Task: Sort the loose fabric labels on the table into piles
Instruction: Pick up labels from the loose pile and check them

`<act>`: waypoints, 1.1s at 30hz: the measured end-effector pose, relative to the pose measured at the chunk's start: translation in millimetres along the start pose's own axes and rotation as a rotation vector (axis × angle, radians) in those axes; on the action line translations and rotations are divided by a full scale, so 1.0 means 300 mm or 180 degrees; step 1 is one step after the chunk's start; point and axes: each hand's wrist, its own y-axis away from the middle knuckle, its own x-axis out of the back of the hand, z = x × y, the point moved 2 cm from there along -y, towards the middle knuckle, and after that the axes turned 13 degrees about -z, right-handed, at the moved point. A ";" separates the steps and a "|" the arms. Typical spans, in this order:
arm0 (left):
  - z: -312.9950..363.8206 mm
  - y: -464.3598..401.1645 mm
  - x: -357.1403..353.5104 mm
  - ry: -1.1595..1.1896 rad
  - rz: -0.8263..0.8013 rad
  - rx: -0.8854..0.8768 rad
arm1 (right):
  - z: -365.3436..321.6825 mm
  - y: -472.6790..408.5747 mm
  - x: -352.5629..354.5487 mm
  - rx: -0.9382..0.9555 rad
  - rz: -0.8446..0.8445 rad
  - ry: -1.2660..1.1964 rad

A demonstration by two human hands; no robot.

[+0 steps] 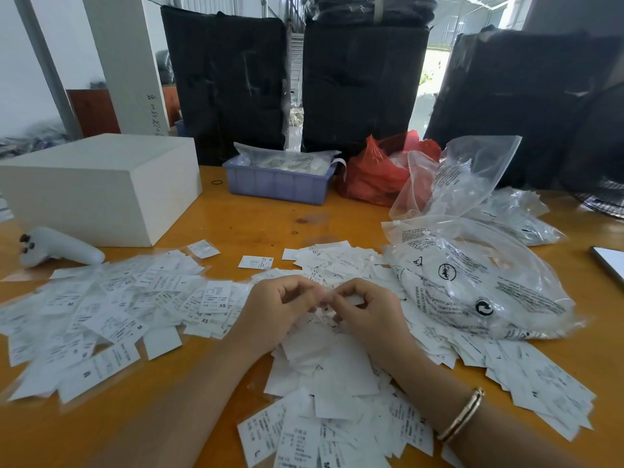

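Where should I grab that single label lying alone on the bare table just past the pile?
Judging by its pose, pinch a short edge of the lone label from above: it lies flat on the table, apart from the others, so a fingertip can slide under.

You get soft daylight from behind the black bales (364,86), blown-out gaps there, blurred fingertips (320,297), bowed edges

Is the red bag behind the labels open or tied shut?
Open: the red bag's mouth gapes upward, with white contents showing inside.
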 end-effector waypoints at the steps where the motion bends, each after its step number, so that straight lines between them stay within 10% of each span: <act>1: -0.002 -0.002 0.001 0.0038 0.0068 0.0018 | -0.003 0.001 0.000 0.0040 -0.0019 0.0010; 11: -0.010 -0.004 0.007 0.0713 0.0334 0.0219 | -0.009 0.010 0.040 0.0697 0.0427 -0.1348; 33: 0.021 0.003 -0.003 0.1013 0.0251 0.0303 | 0.000 0.007 0.044 0.0869 0.0273 -0.0804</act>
